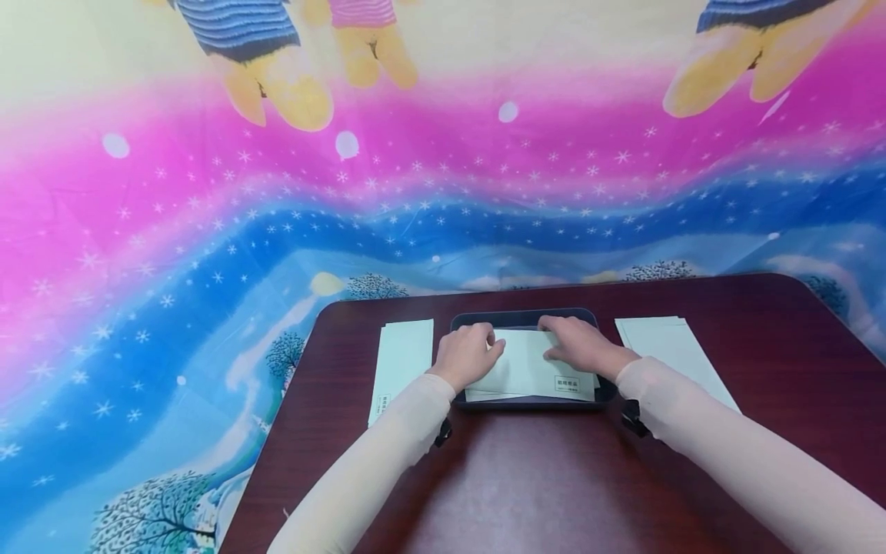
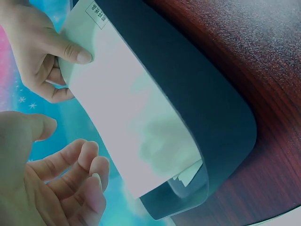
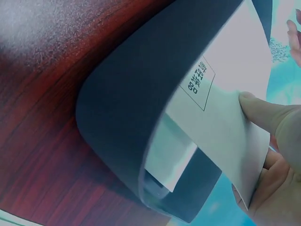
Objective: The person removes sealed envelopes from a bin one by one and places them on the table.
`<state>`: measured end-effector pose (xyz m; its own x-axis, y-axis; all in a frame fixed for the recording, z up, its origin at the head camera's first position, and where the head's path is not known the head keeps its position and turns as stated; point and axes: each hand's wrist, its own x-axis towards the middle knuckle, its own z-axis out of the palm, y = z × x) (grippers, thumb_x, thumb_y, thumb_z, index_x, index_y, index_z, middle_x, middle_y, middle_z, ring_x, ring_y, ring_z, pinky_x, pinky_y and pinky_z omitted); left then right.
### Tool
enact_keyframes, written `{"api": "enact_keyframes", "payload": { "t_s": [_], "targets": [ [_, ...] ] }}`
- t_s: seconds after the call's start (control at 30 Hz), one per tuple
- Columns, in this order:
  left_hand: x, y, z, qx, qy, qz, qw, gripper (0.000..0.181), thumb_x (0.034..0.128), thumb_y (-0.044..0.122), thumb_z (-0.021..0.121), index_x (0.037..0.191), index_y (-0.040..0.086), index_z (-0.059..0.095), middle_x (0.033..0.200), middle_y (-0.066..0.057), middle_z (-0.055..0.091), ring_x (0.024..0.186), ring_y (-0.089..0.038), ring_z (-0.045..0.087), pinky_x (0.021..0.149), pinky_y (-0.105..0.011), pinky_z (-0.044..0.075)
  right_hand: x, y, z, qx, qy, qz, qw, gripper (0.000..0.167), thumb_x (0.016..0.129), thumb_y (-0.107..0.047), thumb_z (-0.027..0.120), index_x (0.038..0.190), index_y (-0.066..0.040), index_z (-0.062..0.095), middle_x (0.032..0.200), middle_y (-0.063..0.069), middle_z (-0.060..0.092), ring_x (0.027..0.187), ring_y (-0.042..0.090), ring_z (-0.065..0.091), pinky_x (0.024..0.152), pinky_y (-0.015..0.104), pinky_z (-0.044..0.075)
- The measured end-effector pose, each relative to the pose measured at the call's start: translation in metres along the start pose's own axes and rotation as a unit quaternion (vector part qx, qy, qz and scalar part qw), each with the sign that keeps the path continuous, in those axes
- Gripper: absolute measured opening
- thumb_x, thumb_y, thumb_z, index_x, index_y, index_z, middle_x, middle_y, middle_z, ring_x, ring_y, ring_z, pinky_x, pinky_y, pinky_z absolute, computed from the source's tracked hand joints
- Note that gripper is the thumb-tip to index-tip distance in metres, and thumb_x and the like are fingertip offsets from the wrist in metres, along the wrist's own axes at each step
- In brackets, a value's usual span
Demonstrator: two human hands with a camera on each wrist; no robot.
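A pale green envelope (image 1: 522, 362) with a boxed printed label lies tilted over a dark tray (image 1: 533, 406). My right hand (image 1: 583, 346) pinches it near one end; in the right wrist view the thumb (image 3: 258, 110) lies on top and the fingers are underneath. Above the tray's left side is my left hand (image 1: 469, 355). In the left wrist view, the left hand's loosely curled fingers (image 2: 70, 172) stand apart from the envelope, holding nothing. More pale paper (image 3: 171, 153) shows inside the tray beneath the pinched envelope.
Left of the tray lies a stack of pale envelopes (image 1: 404, 365); another pale stack (image 1: 674, 358) lies to its right, partly behind the right forearm. All rest on a dark red wooden table (image 1: 533, 485). A colourful printed cloth (image 1: 443, 177) hangs behind the table.
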<state>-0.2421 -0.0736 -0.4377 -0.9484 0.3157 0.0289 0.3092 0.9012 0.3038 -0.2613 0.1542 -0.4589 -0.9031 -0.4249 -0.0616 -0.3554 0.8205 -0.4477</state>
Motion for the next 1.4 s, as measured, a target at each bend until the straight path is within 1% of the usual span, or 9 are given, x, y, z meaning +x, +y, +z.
{"api": "enact_keyframes", "payload": {
  "t_s": [0.13, 0.3, 0.4, 0.57, 0.73, 0.97, 1.23, 1.4],
  "targets": [
    [-0.001, 0.001, -0.003, -0.003, 0.001, 0.0, 1.0, 0.029, 0.102, 0.041, 0.057, 0.104, 0.016, 0.071, 0.062, 0.006, 0.059, 0.053, -0.011, 0.054, 0.05, -0.027, 0.042, -0.004, -0.004, -0.003, 0.001, 0.008, -0.009, 0.9999, 0.045, 0.092, -0.015, 0.074, 0.132, -0.002, 0.058, 0.113, 0.015, 0.071, 0.092, 0.023, 0.07, 0.081, 0.044, 0.056],
    [0.0, 0.001, -0.007, -0.009, 0.011, -0.004, 0.9999, 0.029, 0.1023, 0.042, 0.055, 0.104, 0.018, 0.071, 0.062, 0.006, 0.059, 0.053, -0.011, 0.054, 0.049, -0.028, 0.042, -0.007, -0.006, -0.007, 0.012, 0.015, -0.002, 0.9998, 0.045, 0.094, -0.017, 0.072, 0.135, -0.004, 0.058, 0.122, 0.016, 0.07, 0.101, 0.027, 0.07, 0.087, 0.047, 0.056],
    [0.0, 0.001, -0.01, -0.011, 0.015, -0.008, 0.9998, 0.029, 0.1027, 0.042, 0.054, 0.103, 0.018, 0.071, 0.06, 0.006, 0.059, 0.052, -0.012, 0.054, 0.049, -0.028, 0.041, -0.008, -0.006, -0.009, 0.015, 0.019, 0.0, 0.9997, 0.045, 0.095, -0.018, 0.071, 0.135, -0.004, 0.059, 0.124, 0.016, 0.069, 0.104, 0.027, 0.07, 0.088, 0.047, 0.056],
    [-0.002, 0.001, -0.012, -0.019, 0.015, -0.008, 0.9997, 0.03, 0.103, 0.042, 0.054, 0.103, 0.018, 0.071, 0.06, 0.006, 0.059, 0.051, -0.012, 0.053, 0.049, -0.028, 0.041, -0.011, -0.007, -0.011, 0.013, 0.028, -0.009, 0.9995, 0.039, 0.098, -0.016, 0.066, 0.135, -0.001, 0.059, 0.125, 0.019, 0.069, 0.105, 0.031, 0.07, 0.088, 0.049, 0.056],
    [-0.004, -0.002, -0.014, -0.021, 0.021, -0.005, 0.9995, 0.028, 0.1029, 0.042, 0.054, 0.101, 0.018, 0.07, 0.062, 0.006, 0.06, 0.052, -0.012, 0.053, 0.049, -0.028, 0.04, -0.013, -0.007, -0.014, 0.019, 0.035, -0.015, 0.9991, 0.035, 0.102, -0.014, 0.059, 0.135, -0.002, 0.059, 0.124, 0.019, 0.069, 0.104, 0.032, 0.071, 0.087, 0.049, 0.056],
    [-0.006, -0.008, -0.02, -0.024, 0.031, -0.008, 0.9992, 0.027, 0.1024, 0.042, 0.055, 0.099, 0.019, 0.07, 0.07, 0.006, 0.064, 0.058, -0.01, 0.056, 0.052, -0.028, 0.042, -0.014, -0.01, -0.017, 0.024, 0.048, -0.028, 0.9982, 0.032, 0.102, -0.011, 0.058, 0.132, -0.002, 0.06, 0.126, 0.021, 0.068, 0.107, 0.035, 0.07, 0.087, 0.05, 0.056],
    [-0.008, -0.015, -0.026, -0.037, 0.035, -0.014, 0.9986, 0.026, 0.102, 0.041, 0.056, 0.098, 0.018, 0.07, 0.07, 0.006, 0.065, 0.06, -0.01, 0.057, 0.054, -0.029, 0.044, -0.013, -0.012, -0.02, 0.03, 0.064, -0.021, 0.9973, 0.028, 0.103, -0.01, 0.056, 0.129, -0.001, 0.062, 0.125, 0.023, 0.068, 0.11, 0.038, 0.069, 0.087, 0.051, 0.055],
    [-0.009, -0.018, -0.029, -0.034, 0.042, -0.018, 0.9984, 0.026, 0.1018, 0.041, 0.056, 0.098, 0.018, 0.069, 0.071, 0.005, 0.066, 0.061, -0.011, 0.057, 0.056, -0.029, 0.044, -0.013, -0.014, -0.021, 0.039, 0.069, -0.017, 0.9967, 0.027, 0.103, -0.01, 0.055, 0.127, -0.001, 0.062, 0.123, 0.022, 0.069, 0.111, 0.038, 0.068, 0.087, 0.051, 0.055]
  ]
}}
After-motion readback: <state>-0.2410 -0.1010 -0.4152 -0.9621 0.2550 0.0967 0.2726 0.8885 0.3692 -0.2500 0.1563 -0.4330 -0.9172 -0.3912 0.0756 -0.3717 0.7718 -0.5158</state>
